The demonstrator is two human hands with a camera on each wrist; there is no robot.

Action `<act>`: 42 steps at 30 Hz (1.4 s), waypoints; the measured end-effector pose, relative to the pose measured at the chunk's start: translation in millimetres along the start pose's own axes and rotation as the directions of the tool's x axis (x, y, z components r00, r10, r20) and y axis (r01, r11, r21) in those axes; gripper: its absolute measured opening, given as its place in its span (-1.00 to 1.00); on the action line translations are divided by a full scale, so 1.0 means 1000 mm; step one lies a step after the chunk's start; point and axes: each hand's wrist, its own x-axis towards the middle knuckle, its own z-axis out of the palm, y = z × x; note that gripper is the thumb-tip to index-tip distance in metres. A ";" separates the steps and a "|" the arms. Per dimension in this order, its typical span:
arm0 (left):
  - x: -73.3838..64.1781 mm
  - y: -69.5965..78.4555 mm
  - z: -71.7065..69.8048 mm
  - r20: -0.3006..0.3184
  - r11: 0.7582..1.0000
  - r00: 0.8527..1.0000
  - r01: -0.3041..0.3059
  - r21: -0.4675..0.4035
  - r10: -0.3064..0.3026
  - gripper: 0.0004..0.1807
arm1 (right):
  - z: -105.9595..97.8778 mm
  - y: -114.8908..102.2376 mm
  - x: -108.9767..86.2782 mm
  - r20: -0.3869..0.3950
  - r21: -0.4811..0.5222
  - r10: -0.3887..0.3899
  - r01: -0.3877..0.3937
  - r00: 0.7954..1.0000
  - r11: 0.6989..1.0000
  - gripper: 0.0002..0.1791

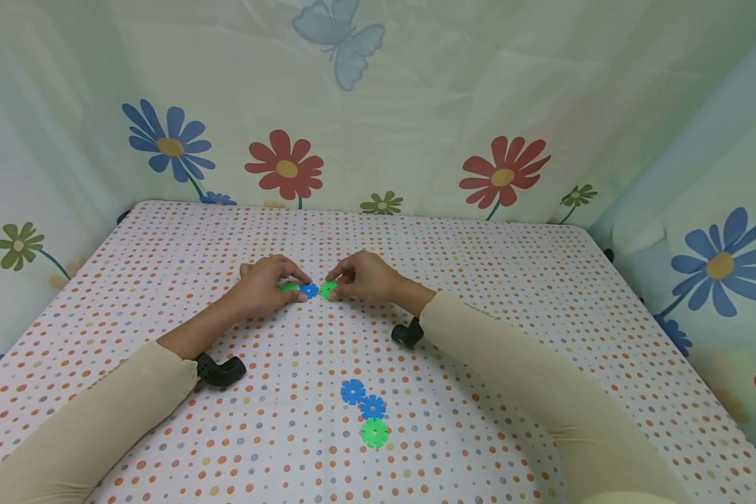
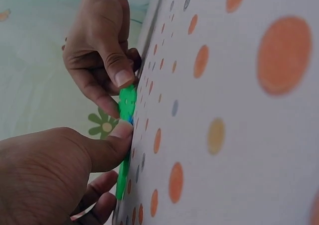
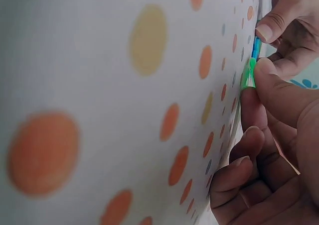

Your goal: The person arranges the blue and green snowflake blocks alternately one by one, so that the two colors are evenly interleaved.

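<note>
My left hand (image 1: 267,285) pinches a blue notched disc (image 1: 309,290) between thumb and fingers. A green disc (image 1: 288,287) joins its left side, partly covered by that hand. In my right hand (image 1: 367,277), thumb and fingertips grip another green notched disc (image 1: 327,290), whose edge meets the blue one's right side. The right wrist view shows this green disc (image 3: 247,74) tilted under the thumb, right at the edge of the blue disc (image 3: 256,48). Both hands are low over the dotted cloth.
Nearer the front, two blue discs (image 1: 353,392) and a green disc (image 1: 374,433) lie in a row, edges touching or overlapping. The dotted cloth (image 1: 491,280) covers the table. Behind it hangs a flower-print curtain (image 1: 390,105). Black wrist-camera mounts (image 1: 222,371) sit below the sleeves.
</note>
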 end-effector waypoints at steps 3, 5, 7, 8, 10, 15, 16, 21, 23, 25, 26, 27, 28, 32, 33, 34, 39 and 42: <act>0.000 0.001 0.000 -0.002 1.000 1.000 0.001 0.004 -0.001 -0.73 | 0.000 0.000 0.001 0.002 0.000 0.003 -0.003 1.000 1.000 -0.69; 0.000 0.001 0.000 0.000 1.000 1.000 0.003 0.003 -0.003 -0.73 | 0.000 0.000 0.001 0.007 0.003 0.002 -0.002 1.000 1.000 -0.68; 0.000 0.002 -0.001 0.001 1.000 1.000 0.006 0.001 -0.006 -0.73 | 0.000 0.000 0.001 0.011 0.001 0.001 -0.001 1.000 1.000 -0.68; 0.000 0.002 -0.001 0.000 1.000 1.000 0.008 0.000 -0.008 -0.73 | 0.000 0.001 0.001 0.013 0.003 0.001 -0.001 1.000 1.000 -0.68; 0.000 0.003 -0.001 -0.001 1.000 1.000 0.010 -0.003 -0.010 -0.73 | 0.000 0.001 0.002 0.016 0.001 -0.002 0.002 1.000 1.000 -0.69; -0.001 0.004 -0.001 -0.004 1.000 1.000 0.016 -0.007 -0.016 -0.74 | 0.000 0.002 0.003 0.024 0.002 -0.006 0.006 1.000 1.000 -0.68; -0.001 0.004 -0.001 -0.003 1.000 1.000 0.016 -0.008 -0.016 -0.74 | 0.000 0.002 0.003 0.024 0.005 -0.005 0.004 1.000 1.000 -0.68; -0.001 0.003 -0.001 -0.001 1.000 1.000 0.009 -0.007 -0.009 -0.73 | -0.001 0.001 0.001 0.027 0.031 0.009 -0.010 1.000 0.999 -0.66; -0.001 0.003 -0.001 -0.001 1.000 1.000 0.007 -0.004 -0.007 -0.73 | -0.001 0.001 0.000 0.029 0.037 0.009 -0.010 1.000 0.999 -0.66; -0.001 0.002 -0.001 -0.002 1.000 1.000 0.006 -0.001 -0.006 -0.72 | -0.001 0.001 0.000 0.031 0.042 0.003 -0.004 1.000 0.999 -0.66; -0.001 0.002 -0.001 -0.002 1.000 1.000 0.005 0.000 -0.005 -0.72 | -0.001 0.001 0.000 0.032 0.042 0.000 -0.002 0.999 0.999 -0.66; 0.000 0.002 -0.001 -0.002 1.000 1.000 0.005 0.001 -0.005 -0.72 | -0.002 0.001 -0.001 0.032 0.042 -0.002 0.001 0.999 0.999 -0.66; 0.000 0.002 -0.001 -0.001 1.000 1.000 0.005 0.000 -0.005 -0.72 | -0.002 0.002 -0.001 0.033 0.040 -0.004 0.003 0.999 0.999 -0.66; 0.000 0.002 -0.001 -0.001 1.000 1.000 0.006 -0.001 -0.006 -0.72 | -0.002 0.003 -0.001 0.029 0.040 -0.004 0.003 1.000 0.999 -0.67; 0.000 0.002 -0.001 -0.001 1.000 1.000 0.007 -0.001 -0.007 -0.72 | -0.002 0.003 -0.001 0.028 0.041 -0.003 0.001 1.000 0.999 -0.67; 0.000 0.003 -0.001 -0.002 1.000 1.000 0.008 -0.001 -0.008 -0.72 | -0.002 0.003 -0.001 0.026 0.042 -0.001 0.000 1.000 0.999 -0.67; 0.000 0.002 -0.001 -0.011 1.000 1.000 0.013 -0.009 -0.013 -0.72 | -0.002 0.002 -0.001 0.027 0.053 0.005 -0.006 1.000 0.999 -0.67; 0.000 0.002 -0.001 -0.019 1.000 1.000 0.007 -0.013 -0.007 -0.72 | -0.002 0.002 -0.001 0.026 0.057 0.008 -0.010 1.000 0.998 -0.68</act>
